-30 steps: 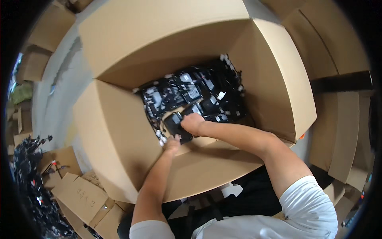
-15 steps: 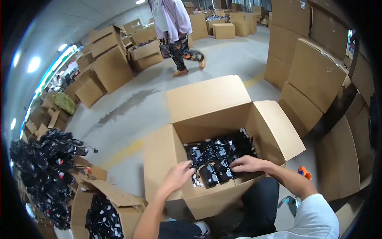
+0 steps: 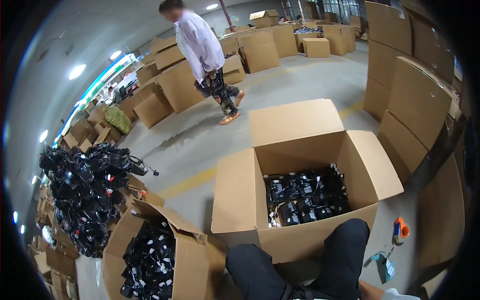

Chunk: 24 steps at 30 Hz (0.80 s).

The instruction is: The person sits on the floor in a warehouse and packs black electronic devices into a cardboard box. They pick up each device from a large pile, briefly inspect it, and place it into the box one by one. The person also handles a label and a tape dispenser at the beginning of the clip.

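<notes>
Sliver of right hand or wrist [image 3: 370, 290] at lower edge, cannot tell grip; left hand out of view. Ahead-left of it: black adapter-like blocks [image 3: 288, 214] inside open carton [image 3: 300, 246]. Possible trouble: white connectors [image 3: 272, 218] pinched by shifting blocks.

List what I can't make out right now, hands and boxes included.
In the head view:
Left hand: out of sight.
Right hand: below the lower edge or behind the right leg; only some arm shows.
Whatever lies under the black units in the middle box: the units hide it.
Left box: lower edge cuts off its base.
</notes>
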{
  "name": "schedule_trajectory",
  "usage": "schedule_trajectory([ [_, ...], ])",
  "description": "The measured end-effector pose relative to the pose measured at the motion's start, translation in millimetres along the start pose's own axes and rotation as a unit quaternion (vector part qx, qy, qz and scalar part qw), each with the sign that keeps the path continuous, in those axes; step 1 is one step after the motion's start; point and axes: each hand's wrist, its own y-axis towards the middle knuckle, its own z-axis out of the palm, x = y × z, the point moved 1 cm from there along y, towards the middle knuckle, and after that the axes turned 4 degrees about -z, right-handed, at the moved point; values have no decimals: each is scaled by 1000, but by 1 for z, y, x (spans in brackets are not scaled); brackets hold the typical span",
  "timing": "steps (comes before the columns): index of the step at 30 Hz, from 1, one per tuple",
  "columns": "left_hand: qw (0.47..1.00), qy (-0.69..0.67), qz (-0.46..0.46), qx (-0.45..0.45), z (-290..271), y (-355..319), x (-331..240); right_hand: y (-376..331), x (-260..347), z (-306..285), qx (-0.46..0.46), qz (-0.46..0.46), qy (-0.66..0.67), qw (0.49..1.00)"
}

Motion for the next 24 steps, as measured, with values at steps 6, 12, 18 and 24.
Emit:
schedule_trajectory([
  [6,997,19,-74,-7,13,-25,38,6,11,-7,22,2,-44,999],
  [12,988,11,-152,-29,-1,-70,61,-1,30,-28,59,45,-115,991],
  [18,981,-63,-174,-61,-3,-130,119,14,47,-50,106,18,-261,959],
  [24,924,-253,-109,-266,-48,-134,181,-1,163,-124,327,-3,-477,816],
])
